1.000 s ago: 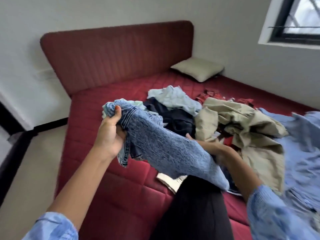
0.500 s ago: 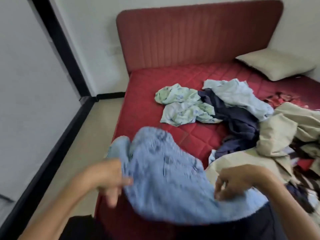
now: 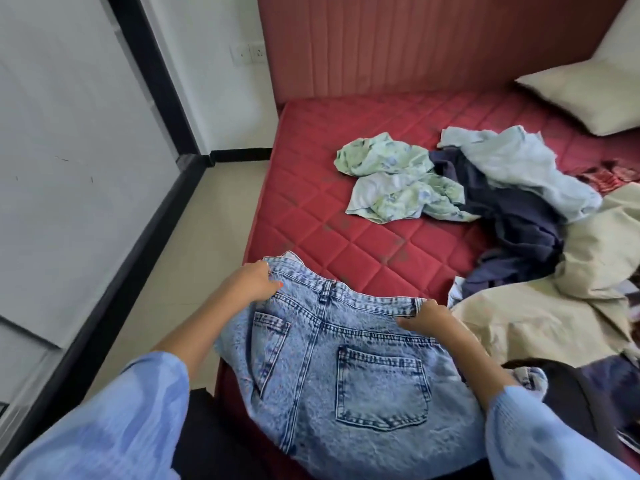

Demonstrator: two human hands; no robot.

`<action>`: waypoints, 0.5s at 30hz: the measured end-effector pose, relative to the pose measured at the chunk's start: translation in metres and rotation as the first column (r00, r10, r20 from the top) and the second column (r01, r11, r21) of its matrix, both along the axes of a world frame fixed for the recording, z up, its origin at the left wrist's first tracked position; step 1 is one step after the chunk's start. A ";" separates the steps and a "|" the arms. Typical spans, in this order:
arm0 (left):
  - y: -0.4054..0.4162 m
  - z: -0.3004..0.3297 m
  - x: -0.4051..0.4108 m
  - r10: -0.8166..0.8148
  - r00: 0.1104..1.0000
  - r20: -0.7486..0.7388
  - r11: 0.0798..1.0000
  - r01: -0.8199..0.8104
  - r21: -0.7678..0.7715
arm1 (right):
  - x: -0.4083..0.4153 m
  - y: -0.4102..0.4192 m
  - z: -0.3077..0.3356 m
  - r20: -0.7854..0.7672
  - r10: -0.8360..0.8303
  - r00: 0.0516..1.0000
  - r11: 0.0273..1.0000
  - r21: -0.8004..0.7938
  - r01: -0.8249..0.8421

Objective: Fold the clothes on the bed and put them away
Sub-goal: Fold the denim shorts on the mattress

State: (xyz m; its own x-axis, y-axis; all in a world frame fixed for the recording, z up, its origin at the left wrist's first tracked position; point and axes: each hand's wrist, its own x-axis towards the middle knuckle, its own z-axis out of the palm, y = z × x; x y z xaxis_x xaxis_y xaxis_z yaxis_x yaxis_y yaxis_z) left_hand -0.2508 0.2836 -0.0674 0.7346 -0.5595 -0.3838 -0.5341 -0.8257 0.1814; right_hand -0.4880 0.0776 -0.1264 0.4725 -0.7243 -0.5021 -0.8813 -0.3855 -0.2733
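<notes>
Single head-worn view — steeply down and forward, close over the bed's [image 3: 363, 216] near corner.

1. The jeans [image 3: 349, 368] are running off the bottom edge, so their legs are not showing.
2. The pillow [image 3: 585, 95] is being cut by the right edge.
3. The beige garment [image 3: 554, 313] is covering part of the navy one [image 3: 516, 220] and is leaving the frame on the right.
4. The left hand [image 3: 252, 282] is hiding its fingertips behind the waistband.
5. The headboard [image 3: 398, 43] is being cropped at the top.
</notes>
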 end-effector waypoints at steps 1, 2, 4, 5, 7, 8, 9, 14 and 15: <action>-0.004 -0.007 0.009 0.026 1.000 0.007 1.000 -0.026 0.002 | 0.001 0.001 -0.009 0.029 -0.066 0.997 0.998 -0.012 0.066; -0.007 -0.012 0.015 0.045 0.999 0.012 0.999 -0.045 0.004 | 0.002 0.002 -0.014 0.068 -0.136 0.988 0.990 -0.015 0.137; -0.013 -0.021 0.027 0.090 0.996 0.006 0.996 -0.090 0.000 | 0.002 0.000 -0.020 0.135 -0.221 0.966 0.974 -0.023 0.226; -0.015 -0.024 0.032 0.117 0.993 -0.006 0.993 -0.117 -0.021 | 0.001 -0.004 -0.025 0.154 -0.249 0.956 0.967 -0.005 0.253; -0.020 -0.031 0.043 0.162 0.983 -0.083 0.984 -0.168 -0.067 | -0.006 -0.013 -0.035 0.256 -0.361 0.897 0.931 0.160 0.329; -0.020 -0.034 0.048 0.180 0.973 -0.147 0.978 -0.192 -0.077 | -0.010 -0.015 -0.040 0.315 -0.445 0.838 0.885 0.296 0.359; -0.022 -0.039 0.054 0.195 0.954 -0.225 0.974 -0.217 -0.073 | -0.014 -0.017 -0.046 0.358 -0.519 0.776 0.833 0.415 0.366; -0.030 -0.054 0.065 0.274 0.756 -0.594 0.875 -0.452 -0.172 | -0.025 -0.018 -0.055 0.483 -0.719 0.500 0.671 0.669 0.319; -0.032 -0.058 0.067 0.276 0.732 -0.623 0.853 -0.485 -0.191 | -0.029 -0.018 -0.055 0.506 -0.740 0.443 0.658 0.682 0.320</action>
